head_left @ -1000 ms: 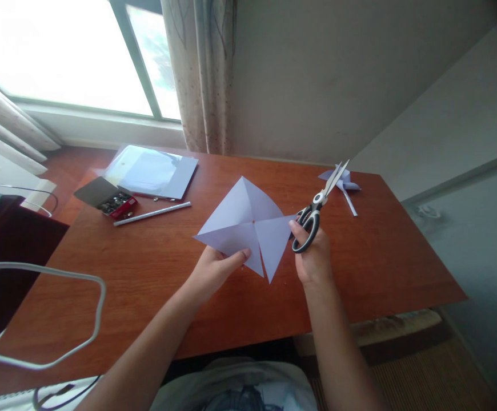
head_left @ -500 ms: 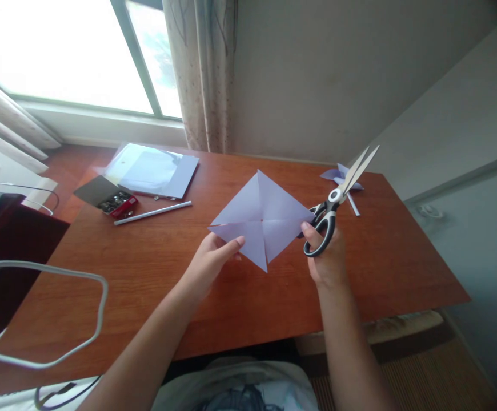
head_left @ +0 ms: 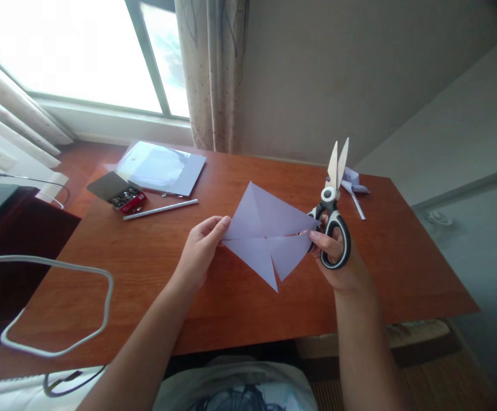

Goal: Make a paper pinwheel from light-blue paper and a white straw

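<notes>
The left hand is pinching the left corner of the lilac paper square between thumb and fingers, holding it raised above the bench. The sheet is showing cuts running toward its centre. The right hand is gripping the scissors through the handle loops, blades pointing upward and slightly parted, while its fingertips are touching the paper's right corner. Beyond the scissors, a folded paper pinwheel is lying on the bench. Well to the far left of the left fingers, an open red tin is holding small metal pieces, beside a white stick and a clear folder.
</notes>
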Demonstrator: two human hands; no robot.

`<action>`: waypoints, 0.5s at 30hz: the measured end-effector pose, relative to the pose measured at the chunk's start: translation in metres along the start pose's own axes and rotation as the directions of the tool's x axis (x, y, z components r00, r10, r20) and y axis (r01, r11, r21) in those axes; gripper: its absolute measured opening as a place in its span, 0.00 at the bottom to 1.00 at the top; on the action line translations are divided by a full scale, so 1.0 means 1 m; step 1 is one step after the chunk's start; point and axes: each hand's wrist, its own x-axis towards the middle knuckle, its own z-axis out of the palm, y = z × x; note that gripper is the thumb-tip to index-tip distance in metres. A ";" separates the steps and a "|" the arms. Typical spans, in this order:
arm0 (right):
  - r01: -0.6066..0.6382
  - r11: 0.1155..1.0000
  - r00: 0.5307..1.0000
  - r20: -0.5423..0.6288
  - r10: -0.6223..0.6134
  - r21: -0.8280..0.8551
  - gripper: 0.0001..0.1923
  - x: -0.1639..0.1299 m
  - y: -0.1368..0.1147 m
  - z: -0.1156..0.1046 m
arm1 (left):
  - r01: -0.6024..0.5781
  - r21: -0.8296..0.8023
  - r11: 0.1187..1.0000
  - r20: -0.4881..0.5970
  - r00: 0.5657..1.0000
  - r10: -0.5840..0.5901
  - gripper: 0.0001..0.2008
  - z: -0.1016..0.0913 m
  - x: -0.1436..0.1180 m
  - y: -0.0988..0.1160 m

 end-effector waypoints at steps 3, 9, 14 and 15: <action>-0.020 0.998 0.999 0.029 0.022 -0.057 0.07 0.002 -0.002 0.000 | -0.121 0.082 0.989 -0.053 0.991 0.126 0.15 0.001 0.000 0.000; 0.011 0.970 1.000 0.014 -0.008 -0.245 0.11 0.003 -0.010 0.017 | -0.446 0.292 0.846 -0.268 0.811 0.520 0.08 0.003 -0.003 -0.005; -0.005 0.943 0.999 -0.042 -0.010 -0.333 0.12 0.005 -0.011 0.031 | -0.643 0.424 0.638 0.075 0.727 0.683 0.04 0.014 -0.014 -0.005; -0.006 0.942 0.999 -0.040 -0.007 -0.336 0.11 0.005 -0.011 0.033 | -0.662 0.430 0.615 0.156 0.725 0.671 0.05 0.018 -0.016 -0.004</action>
